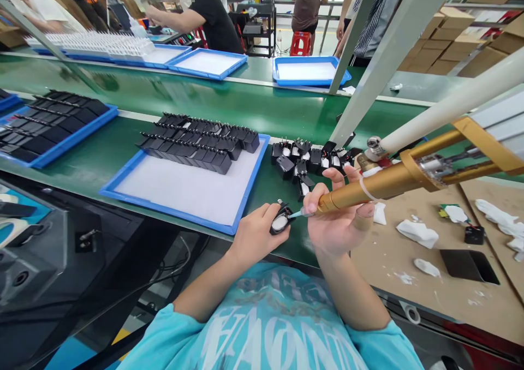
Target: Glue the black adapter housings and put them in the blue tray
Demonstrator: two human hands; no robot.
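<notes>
My left hand (256,231) is closed round a small black plastic housing (280,222) with white material inside. My right hand (338,222) grips the front of a gold-coloured glue dispensing gun (376,186). The gun's pale nozzle tip (297,214) reaches to the opening of the housing; whether it touches is too small to tell. Just beyond my hands lies a loose heap of similar black housings (315,157), several showing white inside. To the left, a blue-rimmed tray (176,215) bears rows of black housings (196,143) along its far side.
A second tray of black housings (57,121) stands at the far left. Brown board (393,261) on the right carries white scraps and a black box (469,266). A slanted white post (368,81) rises beyond the heap. Across the green bench (286,111), people work near blue trays (305,71).
</notes>
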